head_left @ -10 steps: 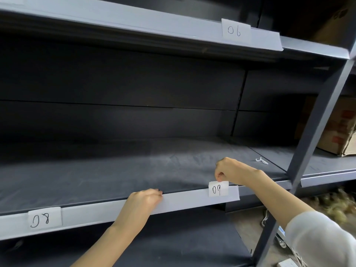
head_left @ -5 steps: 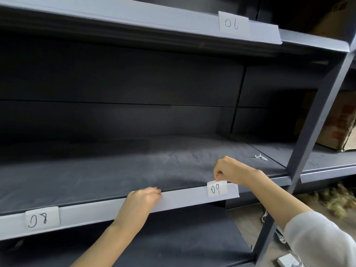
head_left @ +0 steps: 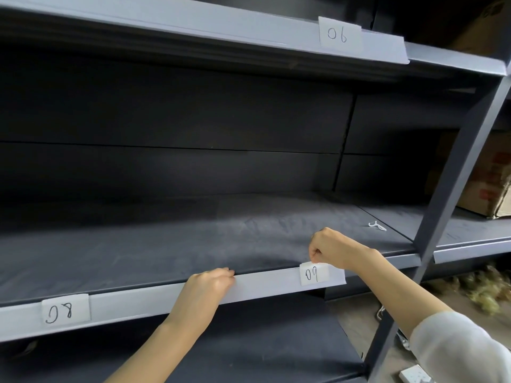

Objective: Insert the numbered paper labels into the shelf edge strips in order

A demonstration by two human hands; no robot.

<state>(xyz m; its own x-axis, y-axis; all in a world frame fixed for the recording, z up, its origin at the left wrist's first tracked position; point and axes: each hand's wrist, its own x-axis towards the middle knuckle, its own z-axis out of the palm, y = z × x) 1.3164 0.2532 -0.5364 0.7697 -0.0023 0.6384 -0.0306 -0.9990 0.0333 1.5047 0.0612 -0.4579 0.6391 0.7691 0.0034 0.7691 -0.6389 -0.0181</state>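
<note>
Middle shelf [head_left: 193, 244] with edge strip [head_left: 262, 286] along its front. Label 08 [head_left: 65, 309] sits in the strip at left; label 09 [head_left: 314, 273] at right, near the strip's end. Left hand [head_left: 206, 286] on the strip between the two labels; right hand [head_left: 330, 248] at the top edge of label 09. Label 06 [head_left: 340, 34] in the upper strip [head_left: 221, 20], above and right. Upright post [head_left: 453, 189] right of the strips; box [head_left: 486, 178] behind it on the neighbouring shelf.
</note>
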